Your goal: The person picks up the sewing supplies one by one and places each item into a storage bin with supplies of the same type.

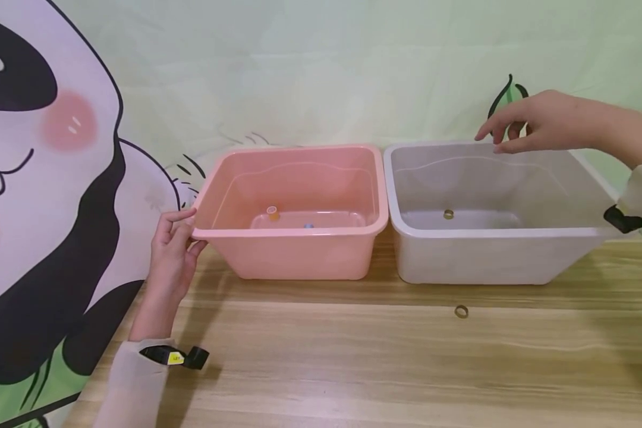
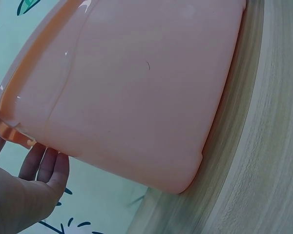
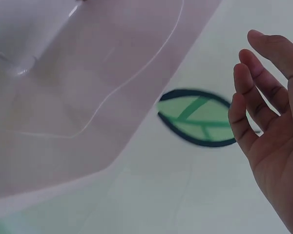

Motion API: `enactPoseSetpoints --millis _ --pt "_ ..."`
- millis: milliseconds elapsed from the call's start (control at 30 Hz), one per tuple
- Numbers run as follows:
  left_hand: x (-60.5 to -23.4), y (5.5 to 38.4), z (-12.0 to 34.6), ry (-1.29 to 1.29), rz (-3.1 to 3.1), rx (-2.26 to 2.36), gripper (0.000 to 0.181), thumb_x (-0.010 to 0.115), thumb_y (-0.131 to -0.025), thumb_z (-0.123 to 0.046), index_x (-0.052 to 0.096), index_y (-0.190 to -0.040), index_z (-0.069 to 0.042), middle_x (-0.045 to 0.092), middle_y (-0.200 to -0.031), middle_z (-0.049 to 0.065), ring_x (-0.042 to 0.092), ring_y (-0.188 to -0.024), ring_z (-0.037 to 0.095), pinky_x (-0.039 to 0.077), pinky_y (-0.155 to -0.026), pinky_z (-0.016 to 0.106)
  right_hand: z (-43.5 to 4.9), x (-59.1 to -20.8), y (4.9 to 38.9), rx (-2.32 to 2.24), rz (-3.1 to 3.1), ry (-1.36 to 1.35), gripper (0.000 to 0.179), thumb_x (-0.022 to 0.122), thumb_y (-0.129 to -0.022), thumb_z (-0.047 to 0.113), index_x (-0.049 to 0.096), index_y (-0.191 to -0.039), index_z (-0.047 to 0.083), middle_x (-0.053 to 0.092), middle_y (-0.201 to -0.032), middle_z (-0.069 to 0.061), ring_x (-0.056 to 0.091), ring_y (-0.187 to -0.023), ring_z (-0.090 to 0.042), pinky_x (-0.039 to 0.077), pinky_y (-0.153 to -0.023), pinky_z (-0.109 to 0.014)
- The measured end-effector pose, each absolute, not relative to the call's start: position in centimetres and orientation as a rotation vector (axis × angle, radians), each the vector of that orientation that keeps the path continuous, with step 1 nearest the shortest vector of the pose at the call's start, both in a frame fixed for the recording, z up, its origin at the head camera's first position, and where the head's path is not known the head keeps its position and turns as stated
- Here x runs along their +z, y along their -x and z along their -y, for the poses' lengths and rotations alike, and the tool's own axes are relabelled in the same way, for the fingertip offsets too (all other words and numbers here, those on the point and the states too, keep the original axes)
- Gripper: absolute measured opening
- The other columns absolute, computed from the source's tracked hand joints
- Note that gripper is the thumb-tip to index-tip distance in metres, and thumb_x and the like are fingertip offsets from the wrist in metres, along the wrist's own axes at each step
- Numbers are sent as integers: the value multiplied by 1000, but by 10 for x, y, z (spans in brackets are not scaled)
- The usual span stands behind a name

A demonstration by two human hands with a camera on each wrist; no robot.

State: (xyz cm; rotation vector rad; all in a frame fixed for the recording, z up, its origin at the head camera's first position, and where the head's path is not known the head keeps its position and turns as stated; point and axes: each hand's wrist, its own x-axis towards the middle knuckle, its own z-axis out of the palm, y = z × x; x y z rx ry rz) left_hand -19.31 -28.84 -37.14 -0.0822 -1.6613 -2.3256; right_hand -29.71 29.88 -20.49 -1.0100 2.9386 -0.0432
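Observation:
My left hand grips the left front corner of a pink plastic basin, thumb at the rim and fingers bent under it. In the left wrist view the fingertips press against the underside of the lip. My right hand hovers over the back rim of a light grey basin, its fingers loosely bent and nothing between them. Inside the grey basin lies a small brass-coloured ring. The pink basin holds a small orange-and-white cylindrical piece and a blue piece, mostly hidden by the front rim.
Another brass-coloured ring lies on the wooden table in front of the grey basin. Both basins stand side by side, rims almost meeting. Behind them hangs a pale green cloth with a panda print on the left.

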Motion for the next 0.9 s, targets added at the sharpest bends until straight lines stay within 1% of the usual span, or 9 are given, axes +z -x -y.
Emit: enactPoseSetpoints --millis 133,267,433,667,900 --pt "-372 194 289 87 1662 -2322 19 60 -103 -14 57 -121 -8 56 -129 13 59 -107 23 57 -87 27 -290 -205 279 -51 -2937 1127 32 73 -95 17 69 -126 23 64 -98 12 60 -85 -4 51 -71 -25" --pt "-371 194 290 89 1664 -2324 20 60 -103 -15 57 -122 -8 56 -129 13 60 -107 22 57 -88 27 -288 -204 268 -59 -2940 1147 33 74 -94 17 69 -126 23 64 -97 14 58 -83 -3 51 -69 -24" --pt "-371 195 290 79 1663 -2334 19 60 -103 -14 56 -121 -9 54 -128 12 60 -104 20 57 -87 26 -291 -205 262 -83 -2948 1151 34 75 -94 18 69 -126 25 62 -97 15 57 -82 -1 50 -69 -23" --pt "-373 198 290 80 1662 -2337 17 58 -104 -13 57 -120 -9 53 -130 12 59 -106 21 57 -88 26 -294 -207 254 -126 -2953 1132 34 75 -94 18 69 -125 28 63 -95 17 57 -82 -1 51 -71 -22" --pt "-375 201 289 70 1671 -2331 17 58 -104 -14 57 -120 -10 53 -129 12 59 -104 20 57 -87 25 -297 -214 246 -199 -2947 1200 34 78 -91 16 69 -121 29 63 -93 21 55 -82 0 50 -71 -21"
